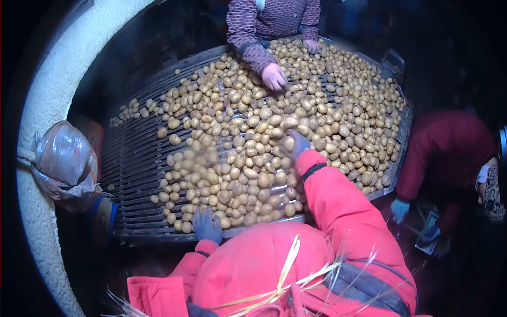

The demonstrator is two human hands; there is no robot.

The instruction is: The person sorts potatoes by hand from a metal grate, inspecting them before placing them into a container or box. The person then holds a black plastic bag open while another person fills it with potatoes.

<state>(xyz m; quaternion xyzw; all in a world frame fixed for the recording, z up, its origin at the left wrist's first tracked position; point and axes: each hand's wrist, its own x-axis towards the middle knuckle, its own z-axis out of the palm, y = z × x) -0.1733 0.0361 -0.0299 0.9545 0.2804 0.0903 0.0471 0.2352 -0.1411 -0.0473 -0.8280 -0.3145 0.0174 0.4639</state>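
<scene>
Many potatoes [251, 173] lie spread over a dark slatted sorting table [134, 174]. My left hand [207, 226], in a grey glove, rests with fingers apart at the table's near edge, touching potatoes there. Over the middle of the pile is my right hand [299, 143], also gloved and slightly blurred, its fingers curled around a potato [288, 143]. Both of my sleeves are red and padded.
Across the table a person in a patterned purple top [282, 21] reaches over the potatoes with pink-gloved hands. At the right, a person in dark red [449, 148] bends down beside the table. A plastic-wrapped bundle [66, 158] hangs by a pale curved bar [45, 100].
</scene>
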